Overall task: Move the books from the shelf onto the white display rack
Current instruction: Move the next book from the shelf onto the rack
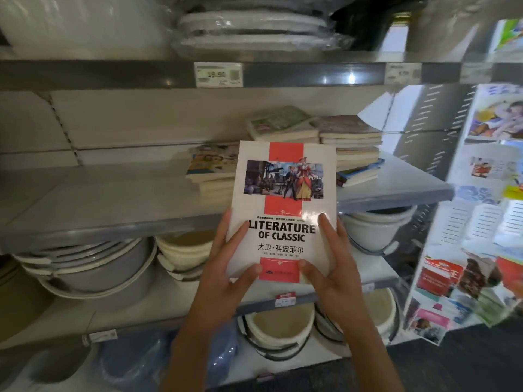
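Nearest: my left hand (226, 271) and right hand (329, 267) share one grip on the white book (284, 205), thumbs over the lower front cover, other fingers prob. behind it, out of sight. I hold it upright w/ cover toward me, I think to read the title and keep it square before carrying it over. It's clear of the shelf (113, 205), in the air in front of it.

Behind the book: the remaining stacks of books (351, 148) lie flat toward the right end of the shelf, three or so piles; exact count unclear since my book covers part of the front pile. Below: basins and buckets (96, 264) nested on lower shelves.

Far right: the white display rack (481, 222), already holding colourful covers, cut off by the frame edge and blurred, so free slots hard to tell.
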The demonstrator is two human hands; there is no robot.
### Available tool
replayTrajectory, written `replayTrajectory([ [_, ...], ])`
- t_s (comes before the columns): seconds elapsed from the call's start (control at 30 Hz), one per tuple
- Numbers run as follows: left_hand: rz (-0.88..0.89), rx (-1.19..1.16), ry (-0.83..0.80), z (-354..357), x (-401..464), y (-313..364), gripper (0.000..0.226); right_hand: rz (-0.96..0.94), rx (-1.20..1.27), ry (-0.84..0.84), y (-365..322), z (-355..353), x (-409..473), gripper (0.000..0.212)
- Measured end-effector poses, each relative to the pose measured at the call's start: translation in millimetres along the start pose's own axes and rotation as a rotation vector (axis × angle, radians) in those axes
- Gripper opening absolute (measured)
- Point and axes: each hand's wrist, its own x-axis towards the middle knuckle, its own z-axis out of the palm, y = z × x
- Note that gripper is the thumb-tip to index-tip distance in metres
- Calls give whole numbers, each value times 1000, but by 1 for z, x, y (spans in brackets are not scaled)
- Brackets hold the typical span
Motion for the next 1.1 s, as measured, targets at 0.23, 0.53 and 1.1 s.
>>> replayTrajectory([
  [0.23,-28,-107,-158,110,-37,37,70,59,-210,157,-5,-114,-75,68],
  [0.53,-109,-101,-250,250,-68,90,66,118,-359,353,-21,-238,-149,63],
  [1.1,143,-302,-515,469,-23,106,58,371,-596,570,9,-412,-172,72],
])
